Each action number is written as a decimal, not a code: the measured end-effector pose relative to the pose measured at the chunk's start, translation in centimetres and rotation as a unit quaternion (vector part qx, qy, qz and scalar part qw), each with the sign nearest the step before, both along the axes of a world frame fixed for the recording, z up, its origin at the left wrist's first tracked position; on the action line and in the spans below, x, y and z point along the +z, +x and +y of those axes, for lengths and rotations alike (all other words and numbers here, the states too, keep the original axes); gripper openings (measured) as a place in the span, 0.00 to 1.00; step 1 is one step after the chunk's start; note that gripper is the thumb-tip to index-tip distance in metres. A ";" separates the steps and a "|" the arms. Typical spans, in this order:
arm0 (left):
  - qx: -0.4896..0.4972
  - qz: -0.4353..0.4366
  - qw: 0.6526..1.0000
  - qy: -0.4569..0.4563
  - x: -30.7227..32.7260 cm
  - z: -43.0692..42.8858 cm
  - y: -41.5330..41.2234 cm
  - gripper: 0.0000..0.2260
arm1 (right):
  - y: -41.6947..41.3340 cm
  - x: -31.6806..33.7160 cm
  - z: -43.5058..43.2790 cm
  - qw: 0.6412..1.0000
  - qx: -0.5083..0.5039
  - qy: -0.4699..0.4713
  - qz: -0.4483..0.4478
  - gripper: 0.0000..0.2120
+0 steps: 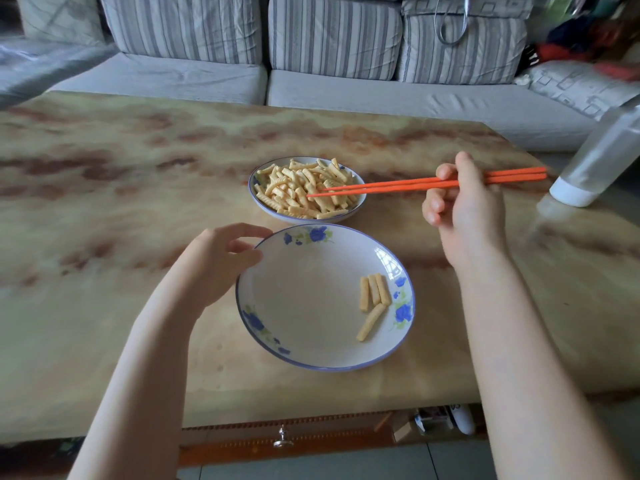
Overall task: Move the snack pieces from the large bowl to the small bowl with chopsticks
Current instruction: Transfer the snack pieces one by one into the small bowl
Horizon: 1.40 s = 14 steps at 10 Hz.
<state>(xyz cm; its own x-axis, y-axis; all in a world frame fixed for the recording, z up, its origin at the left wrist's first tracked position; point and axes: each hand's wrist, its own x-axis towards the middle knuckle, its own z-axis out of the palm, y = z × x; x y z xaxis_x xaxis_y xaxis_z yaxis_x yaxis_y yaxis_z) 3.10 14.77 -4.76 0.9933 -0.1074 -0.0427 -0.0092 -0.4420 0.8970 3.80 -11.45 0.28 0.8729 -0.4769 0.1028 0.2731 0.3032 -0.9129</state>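
Snack pieces [304, 188], pale yellow ridged sticks, fill the far bowl [311, 220] in a loose heap. Four more [372, 296] lie on the right side of the near bowl [304, 306], three side by side and one slanted just below them. Both bowls are white with a blue rim and blue flowers. They sit close together on our marbled tan table [104, 202], one behind the other.

Our right hand [464, 209] grips a pair of orange chopsticks [398, 184] about their middle, fingers curled round them and thumb on top. The sticks run nearly level to the left. Their tips stand narrowly apart over the near right part of the heap; we cannot tell whether they touch a piece.

Our left hand [214, 268] holds the near bowl at its far left rim, between forefinger and thumb.

A clear plastic bottle [599, 161] stands at the right edge of the table, and a striped grey sofa [381, 95] lies beyond it.
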 end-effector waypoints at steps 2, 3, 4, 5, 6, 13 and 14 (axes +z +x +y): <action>0.002 -0.001 1.000 0.006 0.1 -0.1 0.0 0.19 | 0.8 -1.2 1.1 0.999 -0.042 -0.024 0.006 0.18; 0.002 -0.001 1.000 0.001 0.1 -0.1 0.0 0.19 | 1.2 -1.8 1.2 0.998 -0.033 -0.056 0.021 0.18; 0.006 -0.003 1.000 0.005 0.0 -0.1 0.1 0.18 | 1.3 -2.0 1.2 0.996 -0.027 -0.082 0.027 0.18; 0.006 -0.002 1.000 0.011 0.0 0.0 0.1 0.18 | 1.1 -1.6 0.7 0.996 -0.022 -0.086 0.023 0.18; 0.007 0.001 1.000 0.008 0.1 0.0 0.0 0.18 | 0.7 -0.7 -0.2 0.997 -0.016 -0.073 0.000 0.19; 0.013 0.004 1.000 0.018 0.2 -0.1 -0.1 0.19 | -2.6 1.2 -6.3 0.919 0.259 -0.247 0.163 0.18; 0.013 0.001 1.000 0.018 0.2 -0.2 0.0 0.19 | -2.5 1.2 -5.8 0.924 0.251 -0.236 0.167 0.18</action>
<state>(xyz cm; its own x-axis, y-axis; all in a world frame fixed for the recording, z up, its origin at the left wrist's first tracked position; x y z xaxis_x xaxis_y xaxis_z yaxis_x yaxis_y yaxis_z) 3.10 14.59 -4.58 0.9955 -0.0807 -0.0488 0.0048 -0.4737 0.8806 1.27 -17.24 1.45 0.9925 0.0260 -0.1195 -0.1149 -0.1373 -0.9838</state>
